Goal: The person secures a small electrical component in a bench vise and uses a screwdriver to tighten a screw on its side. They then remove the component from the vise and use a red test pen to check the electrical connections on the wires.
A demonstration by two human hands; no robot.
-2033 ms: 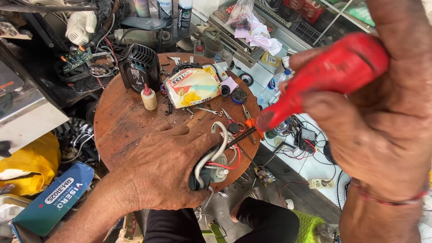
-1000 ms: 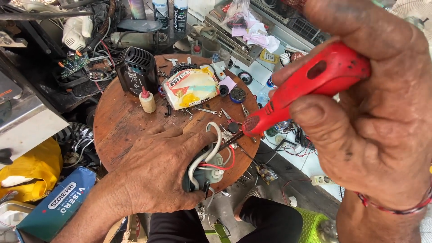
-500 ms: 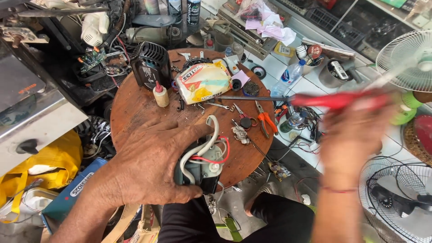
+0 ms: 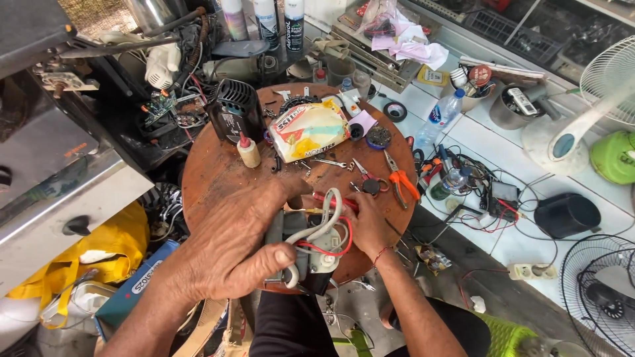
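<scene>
My left hand (image 4: 231, 244) grips a small grey electric motor unit (image 4: 311, 254) with white and red wires looped over it, pressing it onto the near part of a round brown table (image 4: 211, 172). My right hand (image 4: 367, 221) rests against the unit's right side, fingers closed around the red handle of a screwdriver (image 4: 331, 200), whose tip points left onto the top of the unit. Most of the tool is hidden by my fingers.
On the table lie a crumpled snack bag (image 4: 307, 129), a small glue bottle (image 4: 249, 152), a black fan-guard part (image 4: 235, 112), orange-handled pliers (image 4: 400, 180) and loose screws. Fans (image 4: 598, 284), a water bottle (image 4: 440, 118) and tangled cables (image 4: 473, 192) crowd the tiled floor at right.
My right hand came down from high in front of the camera, with the red screwdriver, to the motor unit. My left hand stayed clamped on the unit.
</scene>
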